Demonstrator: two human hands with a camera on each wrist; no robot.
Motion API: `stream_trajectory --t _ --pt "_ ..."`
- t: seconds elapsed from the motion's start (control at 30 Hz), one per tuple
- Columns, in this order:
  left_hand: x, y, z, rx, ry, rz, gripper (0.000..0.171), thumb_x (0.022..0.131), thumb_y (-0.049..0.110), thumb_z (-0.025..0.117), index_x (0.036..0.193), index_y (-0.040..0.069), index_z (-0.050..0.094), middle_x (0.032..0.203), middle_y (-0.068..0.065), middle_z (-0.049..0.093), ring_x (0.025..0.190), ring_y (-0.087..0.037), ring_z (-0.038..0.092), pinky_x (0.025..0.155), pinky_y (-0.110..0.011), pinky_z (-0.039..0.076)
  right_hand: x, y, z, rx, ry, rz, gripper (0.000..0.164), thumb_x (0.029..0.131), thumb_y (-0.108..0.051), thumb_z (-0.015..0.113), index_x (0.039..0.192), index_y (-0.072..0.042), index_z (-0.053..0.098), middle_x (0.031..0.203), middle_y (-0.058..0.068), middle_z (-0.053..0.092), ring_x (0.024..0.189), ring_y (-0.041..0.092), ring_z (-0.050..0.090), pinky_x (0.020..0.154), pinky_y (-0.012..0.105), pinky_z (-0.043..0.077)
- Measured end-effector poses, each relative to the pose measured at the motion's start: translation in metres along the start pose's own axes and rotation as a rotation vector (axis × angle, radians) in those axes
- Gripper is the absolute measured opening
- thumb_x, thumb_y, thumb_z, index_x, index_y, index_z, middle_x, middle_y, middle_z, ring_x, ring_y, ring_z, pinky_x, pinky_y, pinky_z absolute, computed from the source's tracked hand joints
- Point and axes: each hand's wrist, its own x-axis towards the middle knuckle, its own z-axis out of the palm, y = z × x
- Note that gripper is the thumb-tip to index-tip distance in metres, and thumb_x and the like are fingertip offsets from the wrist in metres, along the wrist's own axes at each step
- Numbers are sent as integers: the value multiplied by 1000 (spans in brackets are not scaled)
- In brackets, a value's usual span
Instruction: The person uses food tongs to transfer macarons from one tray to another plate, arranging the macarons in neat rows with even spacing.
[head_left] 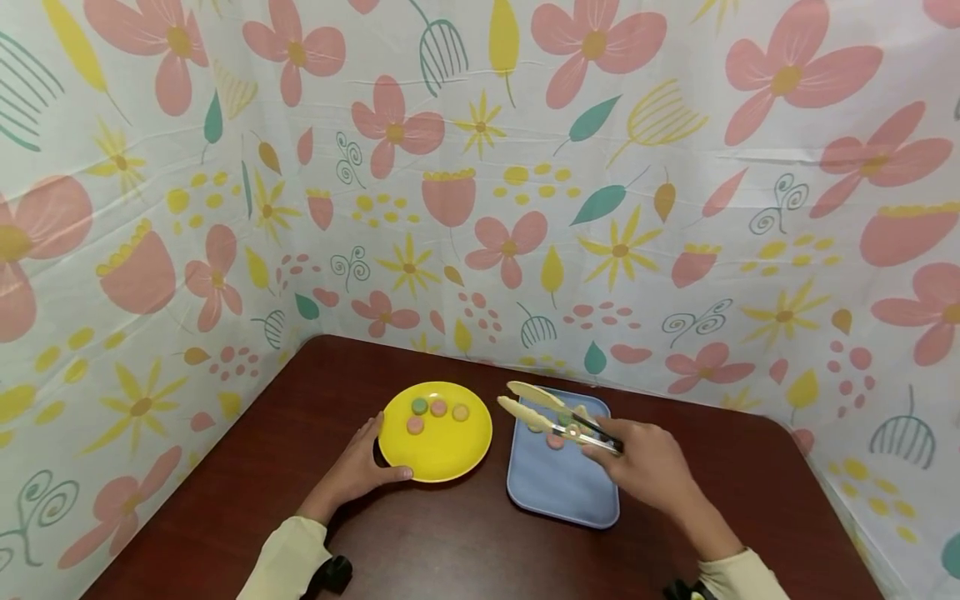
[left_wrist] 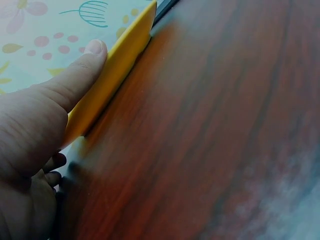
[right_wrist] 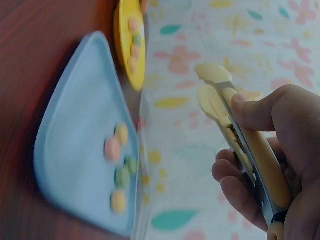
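My left hand (head_left: 358, 467) holds the yellow plate (head_left: 442, 454) at its left side, thumb on the near rim. In the left wrist view the thumb lies along the plate's edge. Several small round pastel pieces, among them a green one (head_left: 419, 406), sit on the plate. My right hand (head_left: 648, 462) grips a pair of tongs (head_left: 536, 418) with pale tips above the blue tray (head_left: 562, 496). The right wrist view shows the tips slightly parted, with nothing between them. More such pieces lie on the tray, including a pink one (right_wrist: 112, 148); the tongs partly cover them in the head view.
Plate and tray stand side by side on a dark brown table (head_left: 420, 542), a narrow gap between them. A flower-patterned sheet (head_left: 480, 208) hangs behind the table's back edge and along its sides.
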Motion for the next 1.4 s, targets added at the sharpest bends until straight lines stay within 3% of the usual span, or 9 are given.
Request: stream_trajectory --t 0.13,0.23,0.33,0.4,0.5,0.77,1.13,1.4 --pt "0 0 0 -5 4 3 124 76 54 87 165 9 13 169 -21 14 155 -45 10 116 -70 20 -13 28 -7 -23 -12 28 53 86 -37 82 126 -3 73 104 12 77 72 16 63 62 40 48" --pt "0 0 1 -4 7 3 124 75 55 87 165 9 14 169 -21 15 155 -44 11 117 -70 21 -22 47 -8 -35 -25 40 47 85 -36 83 122 -8 76 83 1 73 68 15 59 60 39 46" --pt "0 1 1 0 11 2 125 75 56 87 165 9 14 169 -21 16 155 -44 12 116 -69 22 -31 62 -6 -46 -53 54 43 85 -36 82 119 -10 76 65 -10 56 62 12 47 58 36 39" --pt "0 1 2 -5 11 1 125 74 56 88 165 10 15 169 -20 16 155 -43 12 117 -69 22 -36 69 -4 -58 -71 67 44 86 -37 82 120 -10 76 62 -12 49 61 12 44 57 35 37" --pt "-1 2 1 -10 10 4 125 73 56 88 165 10 16 169 -20 16 155 -43 12 117 -69 22 -42 77 2 -62 -95 87 45 86 -39 82 120 -10 76 64 -12 51 62 13 44 58 36 38" --pt "0 2 1 3 16 8 125 74 55 87 165 9 16 168 -21 17 154 -44 14 116 -69 23 -50 87 17 -43 -169 138 52 87 -44 79 124 -8 74 93 2 74 73 13 59 62 43 48" --pt "0 2 1 8 13 -2 125 74 55 88 165 8 14 168 -21 17 155 -44 13 116 -69 22 -52 88 30 -33 -154 129 51 85 -45 81 121 -9 76 101 7 76 81 21 68 66 48 52" --pt "1 1 2 3 11 -2 126 73 55 88 165 10 15 169 -19 17 155 -43 13 117 -68 22 -51 86 32 -33 -177 126 49 88 -44 79 123 -10 75 102 6 76 80 17 65 64 46 50"
